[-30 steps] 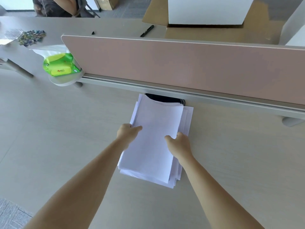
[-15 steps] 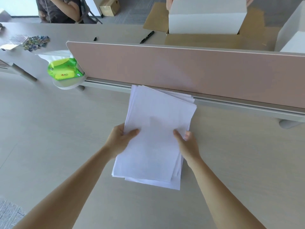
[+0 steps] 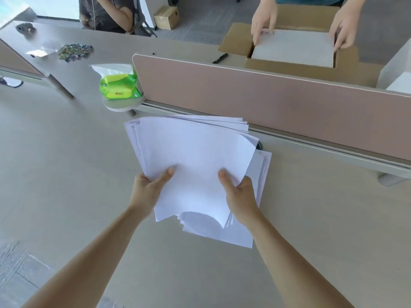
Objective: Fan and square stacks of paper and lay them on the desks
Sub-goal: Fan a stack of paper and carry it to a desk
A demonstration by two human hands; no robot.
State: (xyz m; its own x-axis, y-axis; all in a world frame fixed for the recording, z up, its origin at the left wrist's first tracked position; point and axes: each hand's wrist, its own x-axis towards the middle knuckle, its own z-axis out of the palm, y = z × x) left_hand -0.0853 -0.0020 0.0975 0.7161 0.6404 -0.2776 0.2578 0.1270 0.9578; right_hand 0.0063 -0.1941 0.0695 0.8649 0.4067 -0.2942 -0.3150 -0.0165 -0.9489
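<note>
Paper stack (image 3: 195,161) now higher, seemingly fanned

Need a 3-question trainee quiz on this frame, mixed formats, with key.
1. True or false: the left hand and the right hand both grip the paper stack.
2. The green tissue pack sits: A) beside the left end of the pink partition; B) in the left hand; C) under the paper stack.
3. Are the paper stack's far edges flush or fanned out?

Key: 1 true; 2 A; 3 fanned out.
</note>
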